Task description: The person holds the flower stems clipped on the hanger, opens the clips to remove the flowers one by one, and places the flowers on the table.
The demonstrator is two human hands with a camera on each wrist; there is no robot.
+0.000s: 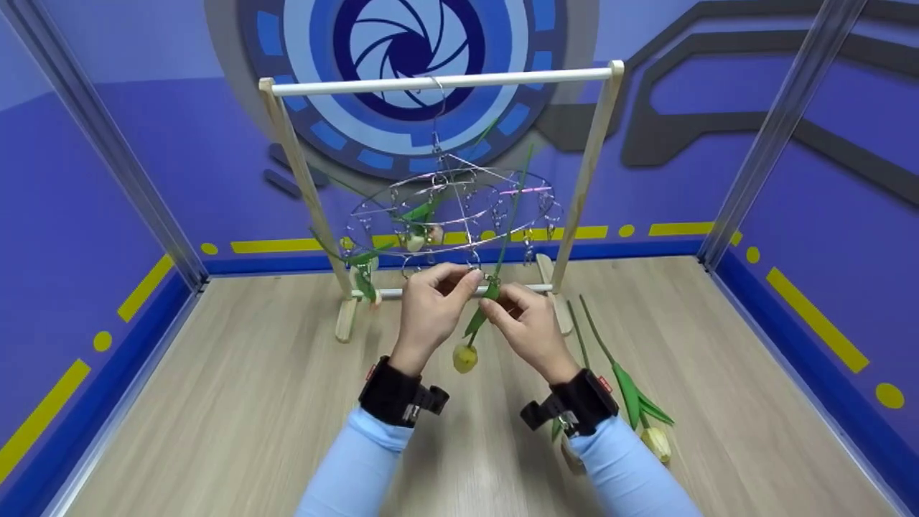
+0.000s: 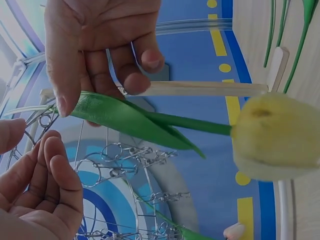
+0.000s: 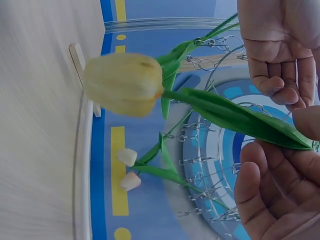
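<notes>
A yellow tulip (image 1: pixel 465 358) hangs bloom-down in front of a round wire clip hanger (image 1: pixel 459 244), its long stem rising past the hanger's ring. My right hand (image 1: pixel 528 327) pinches it at the green leaf (image 3: pixel 225 112), between thumb and fingers near the leaf's base. Beside it, my left hand (image 1: pixel 438 309) holds a small metal clip (image 2: pixel 46 119) between thumb and fingertips, right at the tulip's stem. Part of the clip is hidden by the fingers.
The hanger hooks onto a white bar (image 1: pixel 502 77) of a wooden stand (image 1: pixel 594 158). More tulips hang from it, with pale blooms (image 3: pixel 128 157) at the back and a green leaf (image 1: pixel 366 283) at left. Another tulip (image 1: pixel 657 444) lies on the table, near the right forearm.
</notes>
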